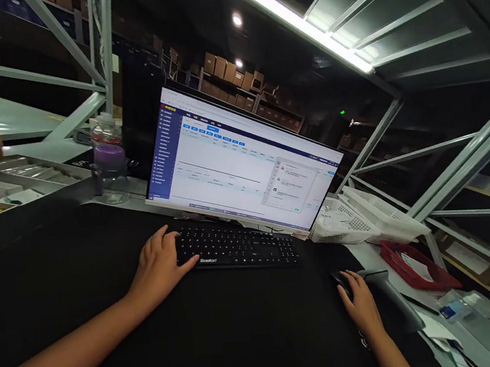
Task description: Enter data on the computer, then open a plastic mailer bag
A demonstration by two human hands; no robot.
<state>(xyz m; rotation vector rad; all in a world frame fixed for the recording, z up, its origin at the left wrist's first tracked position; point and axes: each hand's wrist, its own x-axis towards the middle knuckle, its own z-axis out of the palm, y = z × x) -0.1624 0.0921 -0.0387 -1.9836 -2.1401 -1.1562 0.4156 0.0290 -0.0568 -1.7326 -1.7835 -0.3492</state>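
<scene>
My left hand (160, 264) rests on the left end of a black keyboard (244, 246), fingers curled loosely over the keys and the thumb against its front edge. My right hand (360, 303) lies over a black mouse (342, 283) on the black desk mat (228, 334), fingers draped on it. Behind the keyboard stands a wide monitor (242, 160) with a white software page and a small dialog window at its lower right.
A handheld barcode scanner (393, 302) lies just right of my right hand. White plastic baskets (360, 217) and a red tray (415, 264) sit at the right. A clear jar with purple content (109, 155) stands left of the monitor. Metal rack struts surround the desk.
</scene>
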